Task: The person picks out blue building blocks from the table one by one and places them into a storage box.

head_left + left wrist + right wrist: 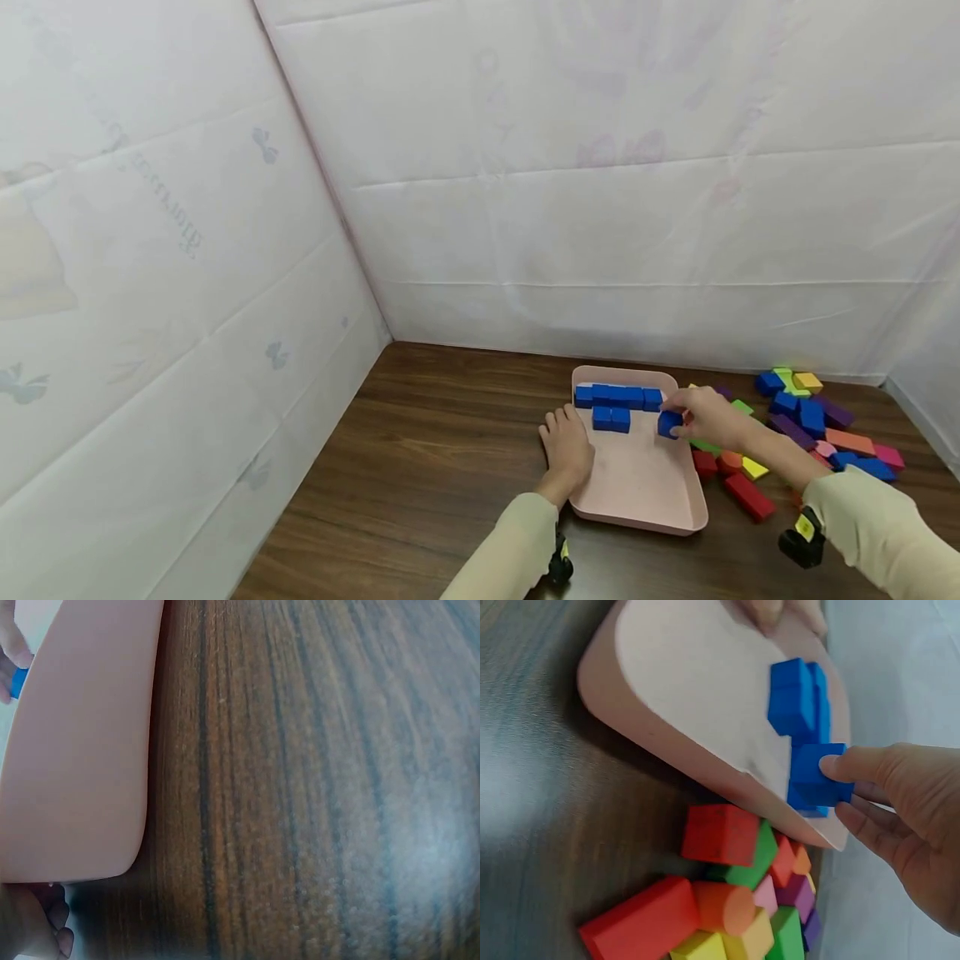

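Observation:
A pink tray [637, 487] lies on the dark wooden table [420, 467]. Inside it, a row of blue blocks [618, 396] runs along the far wall, with two more blue blocks [611, 418] just in front. My right hand [705, 417] pinches a blue cube [667, 423] over the tray's right side; the right wrist view shows thumb and fingers round the cube [817, 776] above the tray [690, 690]. My left hand [566, 446] rests flat on the table against the tray's left edge. The left wrist view shows the tray [82, 750] and left fingertips [45, 926].
A heap of coloured foam blocks [795, 425] lies right of the tray: red [748, 497], orange, yellow, green, purple and more blue ones [810, 414]. White sheeted walls [600, 208] close in the table at the back and left. Bare wood stretches left of the tray.

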